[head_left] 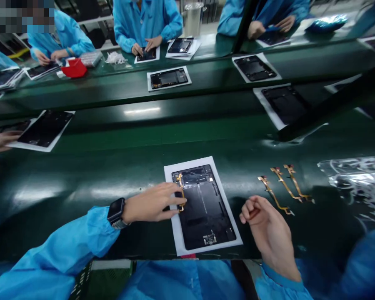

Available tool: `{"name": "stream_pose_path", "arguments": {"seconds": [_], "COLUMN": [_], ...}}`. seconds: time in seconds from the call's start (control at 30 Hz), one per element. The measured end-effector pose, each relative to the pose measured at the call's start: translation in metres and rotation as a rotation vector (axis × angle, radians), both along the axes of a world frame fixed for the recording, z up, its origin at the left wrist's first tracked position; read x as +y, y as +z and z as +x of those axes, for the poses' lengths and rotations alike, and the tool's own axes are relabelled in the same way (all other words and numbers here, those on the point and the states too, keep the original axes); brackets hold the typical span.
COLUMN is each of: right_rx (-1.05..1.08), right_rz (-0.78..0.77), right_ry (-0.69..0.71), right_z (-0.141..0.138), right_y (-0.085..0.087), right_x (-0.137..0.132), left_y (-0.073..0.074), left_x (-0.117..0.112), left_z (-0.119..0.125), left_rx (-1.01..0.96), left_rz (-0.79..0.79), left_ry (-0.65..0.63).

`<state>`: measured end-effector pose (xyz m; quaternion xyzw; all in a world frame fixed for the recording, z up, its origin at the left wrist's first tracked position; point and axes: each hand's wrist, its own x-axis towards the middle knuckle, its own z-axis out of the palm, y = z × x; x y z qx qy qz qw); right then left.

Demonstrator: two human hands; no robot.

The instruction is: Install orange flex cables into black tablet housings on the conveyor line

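Observation:
A black tablet housing (206, 208) lies on a white paper sheet (235, 238) in front of me. Along its upper left edge runs an orange flex cable (180, 180). My left hand (158, 202), with a watch on the wrist, reaches over from the left, thumb and fingertips closed at the cable's lower end. To the right of the housing, my right hand (268, 227) hovers with curled fingers pressed together; anything inside them is hidden. Just beyond it, on the green table, are three loose flex cables (273, 193).
Clear plastic packaging (359, 183) lies at the right. A dark slanting post (331, 102) crosses the upper right. Other housings on paper (168, 78) rest on the line. Co-workers in blue sit opposite; a co-worker's hand (1, 141) touches a housing at the left.

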<state>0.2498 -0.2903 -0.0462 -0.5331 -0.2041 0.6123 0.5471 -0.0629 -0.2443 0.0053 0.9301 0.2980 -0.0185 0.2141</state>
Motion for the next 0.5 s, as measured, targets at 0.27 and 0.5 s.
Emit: {"name": "stream_pose_path", "arguments": {"seconds": [0.27, 0.5], "right_rx": [-1.098, -1.446], "right_rz": [0.13, 0.172], "right_ry": [0.005, 0.225], "right_z": [0.075, 0.094], "right_y": [-0.022, -0.033], "right_x": [0.049, 0.094], "left_y": [-0.04, -0.043], "left_x": [0.089, 0.096], "left_z": [0.028, 0.039], "left_rx": [0.008, 0.066], "left_rz": [0.121, -0.053], "left_ry": [0.508, 0.484]}}
